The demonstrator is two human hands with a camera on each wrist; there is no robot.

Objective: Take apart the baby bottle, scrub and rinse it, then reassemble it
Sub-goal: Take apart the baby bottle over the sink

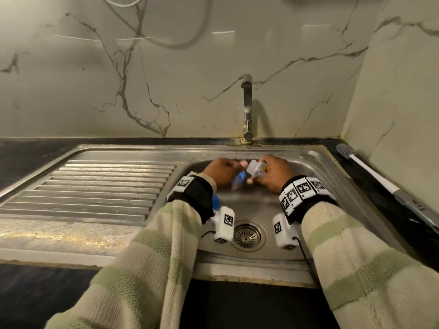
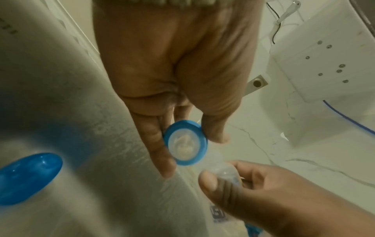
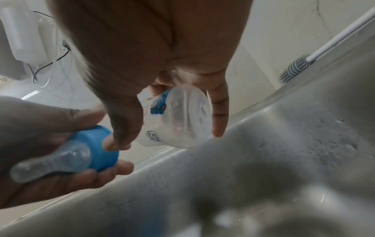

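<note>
Over the sink basin, my left hand (image 1: 223, 170) grips the blue screw collar (image 2: 201, 154) with the clear nipple (image 3: 50, 163) still seated in it. The collar's open underside shows in the left wrist view between thumb and fingers. My right hand (image 1: 266, 172) grips the clear bottle body (image 3: 178, 118), tilted, its base toward the right wrist camera. Collar and bottle are close together but apart. A blue cap (image 2: 28, 178) lies in the basin under my left wrist (image 1: 215, 202).
The steel sink (image 1: 308, 162) has a tap (image 1: 247, 108) at the back with no water running, and a drain strainer (image 1: 247, 235) near the front. A ribbed drainboard (image 1: 95, 186) lies to the left. A grey bottle brush (image 1: 344, 150) rests on the right counter against the wall.
</note>
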